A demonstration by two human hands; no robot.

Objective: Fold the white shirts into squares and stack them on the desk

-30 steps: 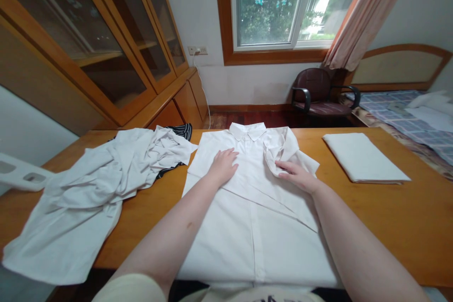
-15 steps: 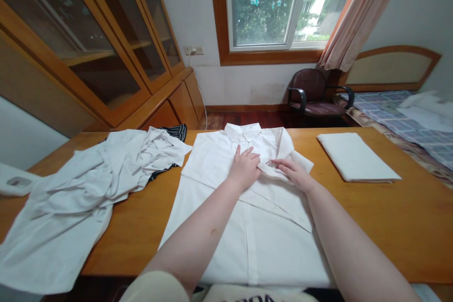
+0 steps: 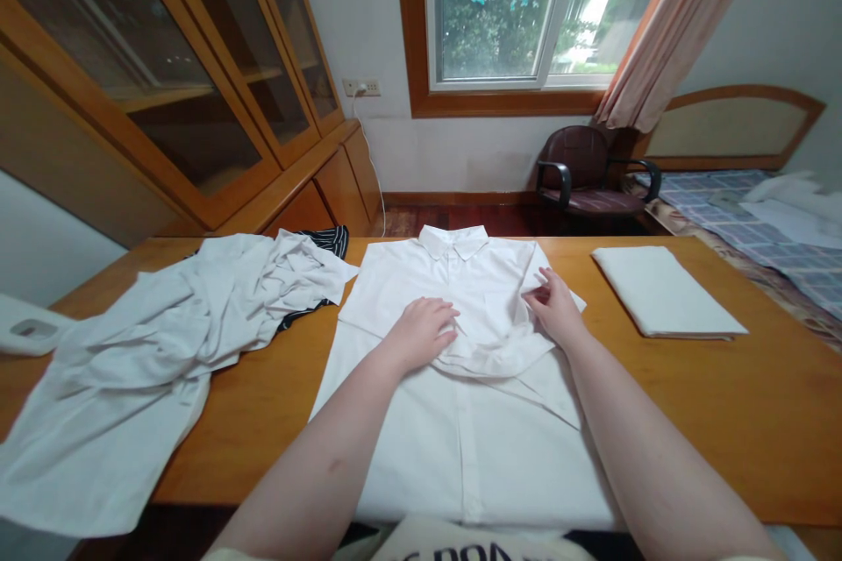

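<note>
A white collared shirt [image 3: 408, 438] lies front up on the wooden table before me, its collar at the far edge. My left hand [image 3: 424, 335] rests palm down on the middle of the shirt, fingers stretched and a little apart. At the right side of the shirt, my right hand [image 3: 558, 307] pinches the white fabric near the sleeve between thumb and fingers. Between my hands the cloth is loose and bulges in curved folds. Part of the right sleeve is hidden behind my right hand.
On the left of the table [image 3: 658, 421] lies a crumpled pile of white clothes [image 3: 158, 342] with a black striped piece [image 3: 329, 239] beneath. A folded white cloth [image 3: 664, 291] lies at the right. Behind stand an armchair [image 3: 585, 166], a bed [image 3: 756, 202] and a glass-door cabinet [image 3: 263, 140].
My left hand has slid left and toward me over the shirt. My right hand has moved up and right to the sleeve area, and the cloth between them now bulges in folds.
</note>
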